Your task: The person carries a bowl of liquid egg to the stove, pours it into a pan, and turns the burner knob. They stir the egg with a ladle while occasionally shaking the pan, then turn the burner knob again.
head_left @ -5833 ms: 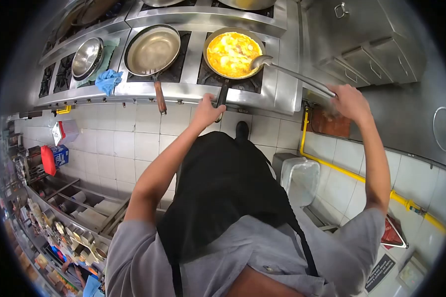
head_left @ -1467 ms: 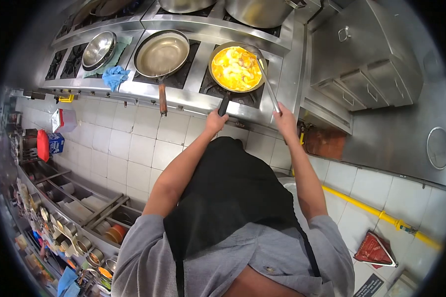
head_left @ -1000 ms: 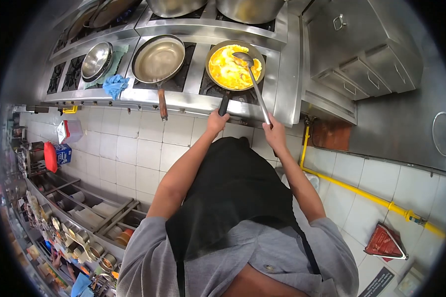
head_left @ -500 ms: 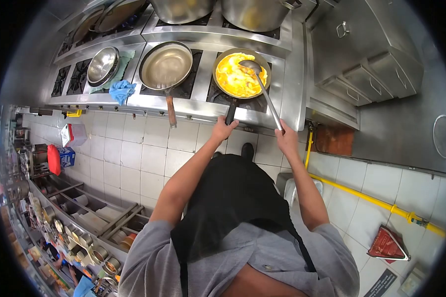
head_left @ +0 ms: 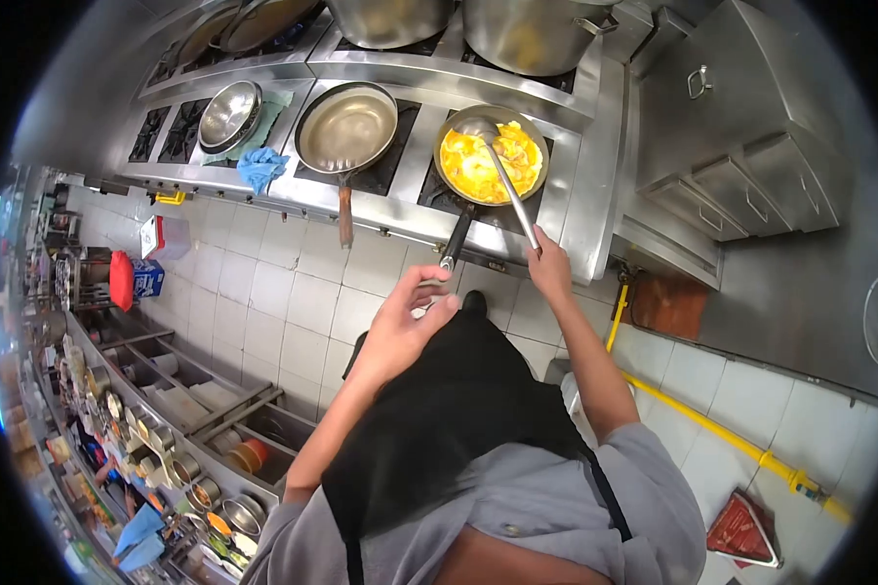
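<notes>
Yellow egg [head_left: 493, 171] lies in a frying pan [head_left: 538, 133] on the front right burner. My right hand [head_left: 548, 261] is closed round the handle end of a long metal ladle [head_left: 507, 180]. The ladle's bowl rests at the egg's far edge, inside the pan. My left hand [head_left: 412, 317] is off the pan, just short of the black pan handle [head_left: 458, 237]. Its fingers are curved and apart, with nothing between them.
Left of the egg pan sits a second frying pan [head_left: 347, 127] with a wooden handle. Beyond it are stacked metal bowls [head_left: 228, 117] and a blue cloth [head_left: 261, 169]. Large pots [head_left: 522, 37] stand on the back burners. A yellow pipe [head_left: 712, 429] runs along the floor at right.
My left hand has let go of the pan handle and drawn back toward my body. The ladle's bowl has moved to the far left of the egg, which is now more bunched together.
</notes>
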`<state>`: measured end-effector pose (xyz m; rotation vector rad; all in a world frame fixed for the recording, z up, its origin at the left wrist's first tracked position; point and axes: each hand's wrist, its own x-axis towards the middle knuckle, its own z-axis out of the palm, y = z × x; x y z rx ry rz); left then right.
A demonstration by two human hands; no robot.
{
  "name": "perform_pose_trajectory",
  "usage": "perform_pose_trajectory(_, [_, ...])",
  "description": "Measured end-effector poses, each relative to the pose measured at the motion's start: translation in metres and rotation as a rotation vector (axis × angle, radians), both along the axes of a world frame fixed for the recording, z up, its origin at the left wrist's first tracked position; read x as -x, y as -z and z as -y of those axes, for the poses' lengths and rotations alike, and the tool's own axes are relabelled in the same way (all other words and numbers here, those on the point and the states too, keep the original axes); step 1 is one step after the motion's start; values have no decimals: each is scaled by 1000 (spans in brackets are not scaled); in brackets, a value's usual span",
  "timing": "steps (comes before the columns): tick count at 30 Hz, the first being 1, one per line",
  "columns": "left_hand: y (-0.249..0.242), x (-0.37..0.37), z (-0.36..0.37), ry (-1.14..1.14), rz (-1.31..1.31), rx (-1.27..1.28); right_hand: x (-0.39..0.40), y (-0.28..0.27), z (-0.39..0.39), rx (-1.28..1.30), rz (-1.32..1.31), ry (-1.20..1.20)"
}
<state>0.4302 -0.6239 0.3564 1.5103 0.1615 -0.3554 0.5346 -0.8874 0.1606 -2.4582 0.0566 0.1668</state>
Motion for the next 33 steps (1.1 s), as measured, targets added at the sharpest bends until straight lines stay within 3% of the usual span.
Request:
perform_pose_trajectory(3, [-15, 15, 7, -6, 18, -18, 8, 11, 19, 132, 95, -64])
perform_pose_trajectory(7, [27, -5, 18, -55, -92, -161, 16, 2, 41, 196, 43, -142])
perform_pose_trajectory(11, [167, -51, 20, -59, 158, -731, 19, 3, 57, 264, 76, -150])
perform_pose_trajectory(16, [244, -99, 40, -83, -86, -842, 20, -5, 61, 288, 90, -151])
perform_pose_trajectory(18, [265, -116, 38, -29, -213, -753, 20, -9, 62, 242, 77, -127])
perform_pose_trajectory(20, [275, -117, 38, 24, -341, -662, 19, -11, 62, 179, 68, -84])
perform_pose_trajectory(24, [276, -110, 36, 13, -103, -829, 12, -8, 51, 55, 102, -17])
perform_pose_trajectory(27, [268, -109, 38, 12, -33, -899, -6, -17, 33, 84, -17, -31])
perform_pose_trajectory(33, [274, -111, 37, 13, -22, -901, -10, -4, 35, 180, 42, -104])
